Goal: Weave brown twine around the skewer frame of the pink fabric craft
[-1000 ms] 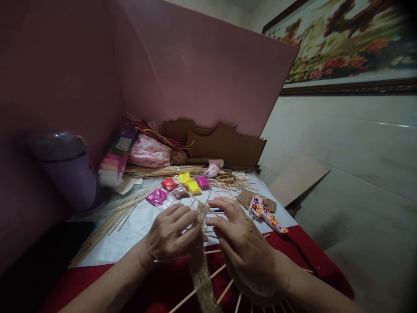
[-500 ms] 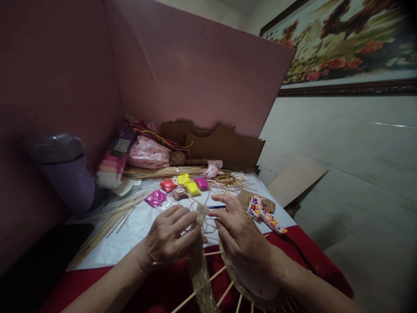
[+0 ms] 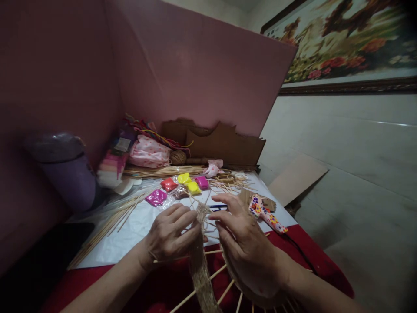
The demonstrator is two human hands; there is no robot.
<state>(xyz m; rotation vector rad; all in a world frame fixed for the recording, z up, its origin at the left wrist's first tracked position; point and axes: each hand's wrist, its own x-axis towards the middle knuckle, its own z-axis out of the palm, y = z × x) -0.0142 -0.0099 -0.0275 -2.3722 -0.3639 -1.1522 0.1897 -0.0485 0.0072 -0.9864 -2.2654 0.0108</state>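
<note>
A band of woven jute twine (image 3: 202, 278) runs up toward me-facing tips of thin wooden sticks (image 3: 225, 293), which fan out from a round, twine-edged base (image 3: 263, 301). My left hand (image 3: 174, 232) is closed on the band near its upper end, fingers curled and thumb against it. Just right of the band is my right hand (image 3: 246, 243), its fingers apart and stretched toward the band's top; it lies over the round base and hides part of it. Whether a thin strand runs between its fingers is too small to tell. A dark blue pen-like tool (image 3: 217, 208) lies behind its fingertips.
Beyond my hands lie packets of coloured clay (image 3: 156, 197), a twine ball (image 3: 178, 157) and loose sticks (image 3: 112, 221). A flower-patterned glue gun (image 3: 267, 214) with a cord rests at right. A purple lidded container (image 3: 67, 174) stands left; cardboard (image 3: 224, 145) leans at the back.
My right hand has shifted very slightly, its fingers a little lower over the band's side. My left hand keeps its grip on the woven band.
</note>
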